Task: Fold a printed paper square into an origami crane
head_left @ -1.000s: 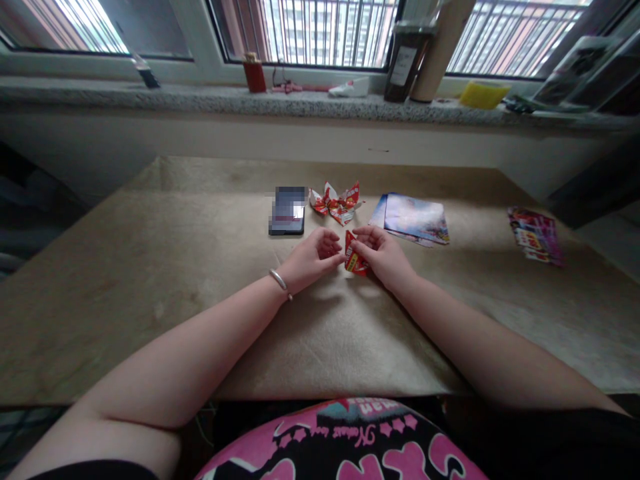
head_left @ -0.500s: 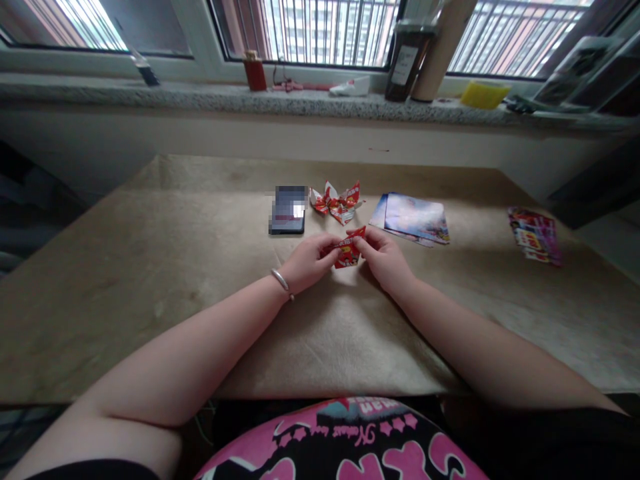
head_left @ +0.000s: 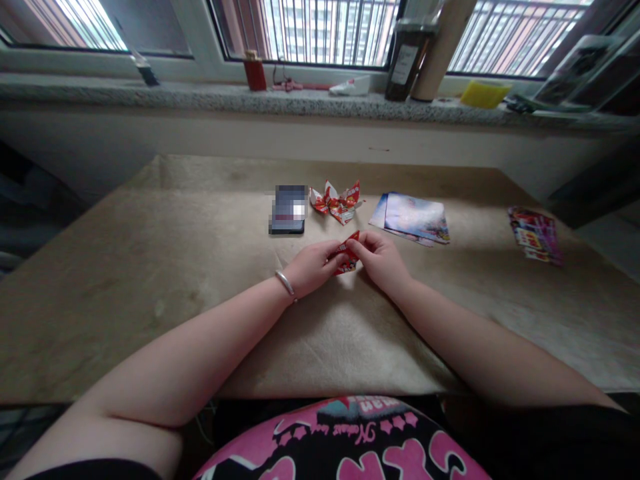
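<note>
A small folded piece of red printed paper (head_left: 345, 255) is pinched between both of my hands just above the tan table (head_left: 150, 267). My left hand (head_left: 313, 267), with a silver bracelet at the wrist, grips its left side with curled fingers. From the right, my right hand (head_left: 383, 259) closes on its upper edge. Most of the paper is hidden by my fingers.
Beyond my hands lie a dark phone (head_left: 289, 210), a folded red paper shape (head_left: 337, 201), a stack of blue printed sheets (head_left: 413, 218) and, far right, a colourful sheet pile (head_left: 535, 235). The windowsill (head_left: 200, 97) holds a red box, a dark jar and a yellow item.
The red paper turned from upright in my right hand to being held by both hands. My hands have drawn closer together around it.
</note>
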Motion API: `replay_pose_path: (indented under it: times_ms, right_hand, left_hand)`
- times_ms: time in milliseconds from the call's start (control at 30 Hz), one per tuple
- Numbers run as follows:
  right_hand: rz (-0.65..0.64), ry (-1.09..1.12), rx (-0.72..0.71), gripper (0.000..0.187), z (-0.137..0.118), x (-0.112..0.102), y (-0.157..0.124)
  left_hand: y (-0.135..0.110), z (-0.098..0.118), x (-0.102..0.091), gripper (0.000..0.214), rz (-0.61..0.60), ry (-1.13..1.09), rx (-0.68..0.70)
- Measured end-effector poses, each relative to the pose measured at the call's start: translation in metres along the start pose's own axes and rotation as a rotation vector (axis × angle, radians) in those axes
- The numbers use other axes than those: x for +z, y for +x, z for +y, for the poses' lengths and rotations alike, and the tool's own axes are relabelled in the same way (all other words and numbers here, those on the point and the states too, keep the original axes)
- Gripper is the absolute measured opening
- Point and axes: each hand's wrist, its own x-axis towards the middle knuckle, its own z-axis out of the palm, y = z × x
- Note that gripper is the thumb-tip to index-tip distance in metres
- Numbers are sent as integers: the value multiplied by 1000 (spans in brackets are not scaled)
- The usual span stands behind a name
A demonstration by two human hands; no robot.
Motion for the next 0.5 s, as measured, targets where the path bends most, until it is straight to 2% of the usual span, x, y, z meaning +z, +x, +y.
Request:
replay_pose_path:
  times_ms: [133, 300, 500]
  right_hand:
    - [-53, -22, -8, 35, 2, -1, -1]
    - [-131, -196, 45, 31, 3, -2, -1]
    - [-131, -291, 64, 26, 8, -7, 4]
  left_hand:
    - [1, -3, -1, 26, 39, -111, -30]
    - [2, -7, -3, 32, 128, -162, -96]
    - [5, -14, -1, 15, 55, -237, -112]
